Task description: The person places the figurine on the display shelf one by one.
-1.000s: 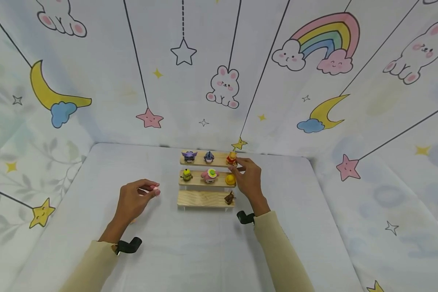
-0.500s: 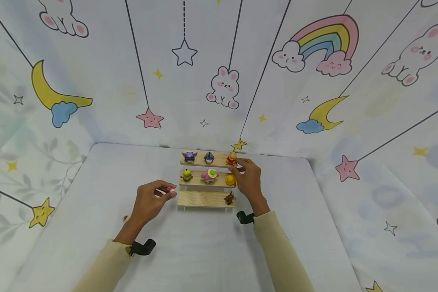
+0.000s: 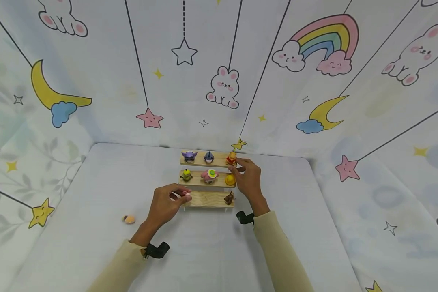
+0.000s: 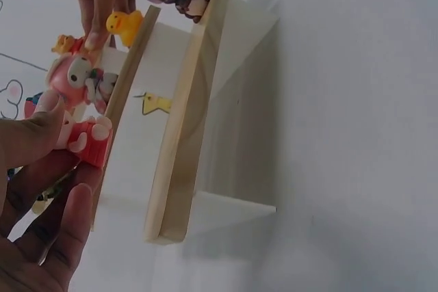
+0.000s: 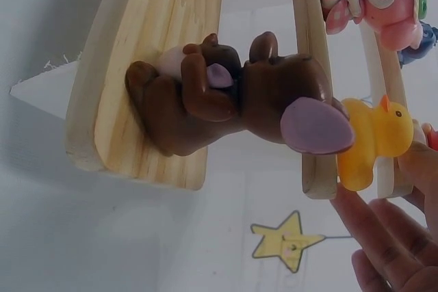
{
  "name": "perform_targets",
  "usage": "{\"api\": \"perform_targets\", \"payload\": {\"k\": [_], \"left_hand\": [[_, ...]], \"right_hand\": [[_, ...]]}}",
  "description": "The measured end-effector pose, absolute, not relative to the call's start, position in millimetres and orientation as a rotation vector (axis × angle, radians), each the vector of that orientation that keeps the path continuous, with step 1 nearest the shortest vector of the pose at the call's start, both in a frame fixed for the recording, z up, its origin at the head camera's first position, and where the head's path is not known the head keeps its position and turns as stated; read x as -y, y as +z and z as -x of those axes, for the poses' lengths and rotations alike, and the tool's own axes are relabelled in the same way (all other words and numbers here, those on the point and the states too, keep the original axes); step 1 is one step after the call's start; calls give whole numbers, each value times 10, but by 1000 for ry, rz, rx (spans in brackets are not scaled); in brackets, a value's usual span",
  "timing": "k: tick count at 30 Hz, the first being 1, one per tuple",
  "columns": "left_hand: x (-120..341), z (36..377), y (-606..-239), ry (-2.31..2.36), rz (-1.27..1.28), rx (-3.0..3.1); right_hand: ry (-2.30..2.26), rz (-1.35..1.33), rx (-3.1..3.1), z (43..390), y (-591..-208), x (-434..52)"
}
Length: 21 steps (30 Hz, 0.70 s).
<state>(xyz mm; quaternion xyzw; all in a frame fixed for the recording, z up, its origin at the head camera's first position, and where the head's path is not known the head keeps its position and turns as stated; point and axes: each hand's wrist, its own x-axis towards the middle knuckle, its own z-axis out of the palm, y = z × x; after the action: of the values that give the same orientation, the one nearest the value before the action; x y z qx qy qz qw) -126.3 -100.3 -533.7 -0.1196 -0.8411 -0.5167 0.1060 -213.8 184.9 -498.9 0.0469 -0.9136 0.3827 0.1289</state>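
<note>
Left hand (image 3: pixel 166 205) with glossy pink figurine (image 4: pixel 85 138), now nearer wooden shelf (image 3: pixel 206 199).

Pale cloth walls (image 3: pixel 211 73) printed with rabbits, stars, moons, a rainbow (image 3: pixel 323 38), thin black lines. White cloth-covered table (image 3: pixel 204 247), rounded far corners. Even, soft light, faint shadows.

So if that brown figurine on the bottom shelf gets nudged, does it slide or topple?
The brown figurine looks more likely to topple: in the right wrist view its big ears and head outweigh a small base. It stands near the bottom shelf end, so a sideways push might send it off. It seems rigid and light.
</note>
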Motion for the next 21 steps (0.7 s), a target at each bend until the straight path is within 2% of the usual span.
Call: {"api": "perform_targets", "payload": {"k": [21], "left_hand": [[512, 1317, -5428, -1570, 364, 2477]], "right_hand": [[1111, -149, 2641, 2145, -5006, -1863]]}}
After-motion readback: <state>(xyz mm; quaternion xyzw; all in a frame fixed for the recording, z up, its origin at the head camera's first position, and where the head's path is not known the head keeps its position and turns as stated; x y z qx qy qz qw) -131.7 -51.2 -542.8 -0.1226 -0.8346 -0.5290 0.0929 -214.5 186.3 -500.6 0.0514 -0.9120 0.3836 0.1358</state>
